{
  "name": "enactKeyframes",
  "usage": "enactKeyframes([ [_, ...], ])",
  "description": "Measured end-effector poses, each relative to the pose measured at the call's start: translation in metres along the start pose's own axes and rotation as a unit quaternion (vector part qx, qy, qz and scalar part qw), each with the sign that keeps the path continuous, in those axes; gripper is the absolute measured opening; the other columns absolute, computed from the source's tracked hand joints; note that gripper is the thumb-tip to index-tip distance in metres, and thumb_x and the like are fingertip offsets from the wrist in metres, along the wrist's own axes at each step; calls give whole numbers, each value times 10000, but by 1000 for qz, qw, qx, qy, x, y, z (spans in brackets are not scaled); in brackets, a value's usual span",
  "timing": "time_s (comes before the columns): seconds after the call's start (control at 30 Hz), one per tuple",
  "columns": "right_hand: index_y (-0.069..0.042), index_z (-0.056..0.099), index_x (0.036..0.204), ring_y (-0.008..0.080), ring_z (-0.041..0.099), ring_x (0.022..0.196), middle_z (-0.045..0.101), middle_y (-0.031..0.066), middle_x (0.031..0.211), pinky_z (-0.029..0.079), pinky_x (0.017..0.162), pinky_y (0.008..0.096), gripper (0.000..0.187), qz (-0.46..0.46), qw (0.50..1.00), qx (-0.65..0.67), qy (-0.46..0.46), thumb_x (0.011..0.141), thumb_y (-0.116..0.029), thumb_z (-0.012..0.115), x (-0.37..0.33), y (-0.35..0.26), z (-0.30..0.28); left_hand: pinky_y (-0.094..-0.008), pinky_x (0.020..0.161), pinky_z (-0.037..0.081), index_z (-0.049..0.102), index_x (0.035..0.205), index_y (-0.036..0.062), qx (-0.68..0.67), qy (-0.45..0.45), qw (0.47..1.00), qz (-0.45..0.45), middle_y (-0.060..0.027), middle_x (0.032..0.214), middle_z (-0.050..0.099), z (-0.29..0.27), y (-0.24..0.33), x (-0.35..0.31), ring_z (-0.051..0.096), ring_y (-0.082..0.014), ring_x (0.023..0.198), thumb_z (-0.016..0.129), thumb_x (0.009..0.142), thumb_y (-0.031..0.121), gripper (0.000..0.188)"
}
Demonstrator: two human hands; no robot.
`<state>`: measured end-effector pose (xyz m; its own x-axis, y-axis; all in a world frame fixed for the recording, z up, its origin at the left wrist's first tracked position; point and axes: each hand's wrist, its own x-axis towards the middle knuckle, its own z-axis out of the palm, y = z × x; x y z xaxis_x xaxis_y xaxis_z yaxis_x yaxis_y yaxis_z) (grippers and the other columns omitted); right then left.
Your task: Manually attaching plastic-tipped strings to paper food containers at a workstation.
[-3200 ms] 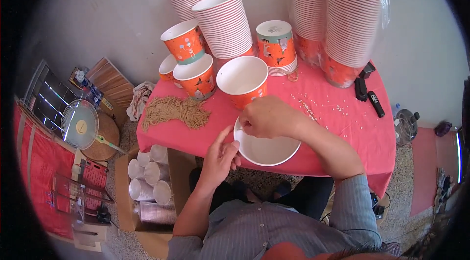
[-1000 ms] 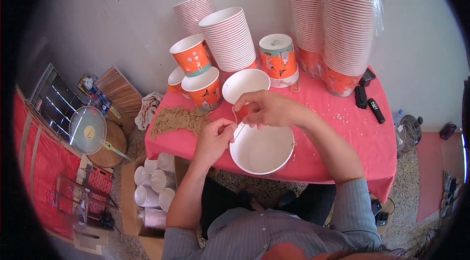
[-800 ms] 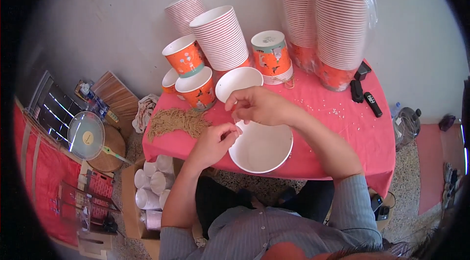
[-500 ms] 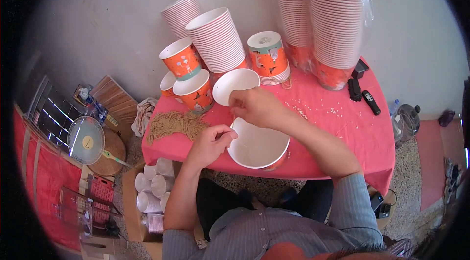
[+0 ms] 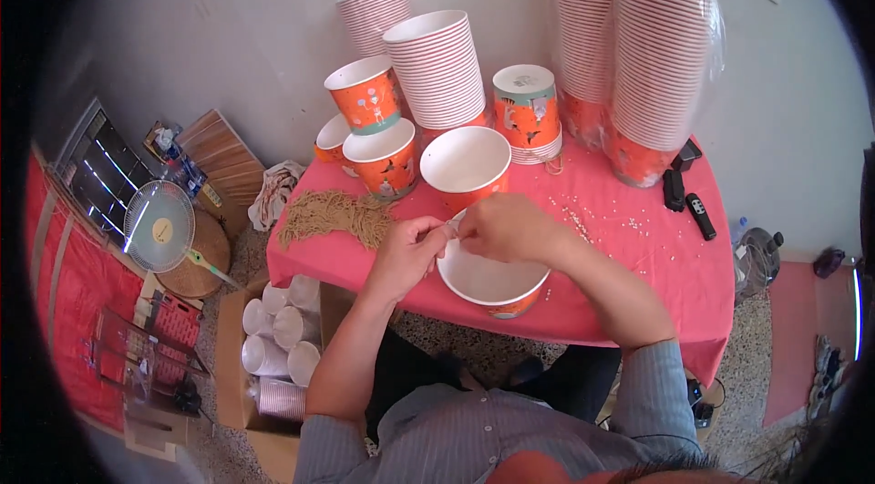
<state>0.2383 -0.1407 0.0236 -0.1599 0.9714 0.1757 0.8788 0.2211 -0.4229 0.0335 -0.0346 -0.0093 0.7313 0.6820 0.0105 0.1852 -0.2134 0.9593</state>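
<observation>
Nearest me on the table stands a white-lined orange paper bucket [image 5: 492, 282], its open mouth up. At its far left rim my left hand [image 5: 408, 256] is closed in a pinch. My right hand [image 5: 510, 229] reaches over the mouth, fingers closed, its fingertips meeting the left ones. Between the fingertips is a thin string, mostly hidden now. Just beyond my right hand stands another open bucket [image 5: 465, 160]. A bundle of tan twine [image 5: 337, 218] lies left of my hands.
Nested bucket stacks [image 5: 437, 74] and plastic-wrapped ones [image 5: 661, 65] stand along the wall. An upturned bucket [image 5: 526, 110] sits between them. Small white bits [image 5: 576, 215] lie scattered at right, near a black remote [image 5: 700, 216]. A carton of white cups [image 5: 232, 347] stands below left.
The view has shifted, so most things appear farther right. My right hand has come down from above the far bucket to the near bucket's rim, meeting my left fingertips.
</observation>
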Motion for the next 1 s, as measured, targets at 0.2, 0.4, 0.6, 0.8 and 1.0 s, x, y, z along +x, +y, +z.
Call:
enactKeyframes([
  [0.2, -68, 823, 1056, 346, 764, 884, 789, 178, 952, 592, 809, 464, 191, -17, 990, 124, 63, 936, -174, 718, -7, 16, -24, -209, 505, 390, 765, 1058, 49, -12, 1, 1000, -12, 47, 763, 634, -3, 1, -5, 523, -29, 573, 658, 1069, 213, 196],
  [0.4, -53, 827, 1014, 208, 755, 786, 796, 132, 883, 584, 761, 367, 153, 27, 961, 252, 110, 921, -146, 748, -1, 9, -21, -220, 510, 405, 774, 1085, 42, -10, 1, 1000, -14, 41, 751, 630, -3, -2, -4, 524, -35, 575, 671, 1049, 214, 204],
  [0.6, -1, 790, 991, 85, 701, 796, 770, 51, 830, 566, 739, 298, 102, 35, 955, 250, 154, 928, -57, 733, 3, 18, -24, -217, 545, 446, 759, 1123, 35, -14, -6, 1000, 10, 25, 821, 665, 0, 1, -8, 555, -46, 612, 663, 1073, 201, 198],
  [0.8, -72, 804, 935, 300, 763, 780, 775, 132, 843, 597, 741, 417, 134, 56, 961, 155, 220, 855, -155, 734, -5, 26, -41, -217, 556, 460, 750, 1121, 29, -9, 12, 1000, -9, 19, 833, 684, -2, 2, -9, 570, -50, 621, 666, 1079, 175, 173],
  [1.0, -55, 796, 968, 274, 758, 832, 785, 122, 907, 585, 760, 402, 127, -48, 999, 11, 24, 869, -126, 761, -16, 8, -29, -218, 563, 463, 745, 1093, 34, -20, 2, 1000, -10, 10, 831, 706, 3, 4, -9, 580, -49, 628, 667, 1079, 171, 159],
])
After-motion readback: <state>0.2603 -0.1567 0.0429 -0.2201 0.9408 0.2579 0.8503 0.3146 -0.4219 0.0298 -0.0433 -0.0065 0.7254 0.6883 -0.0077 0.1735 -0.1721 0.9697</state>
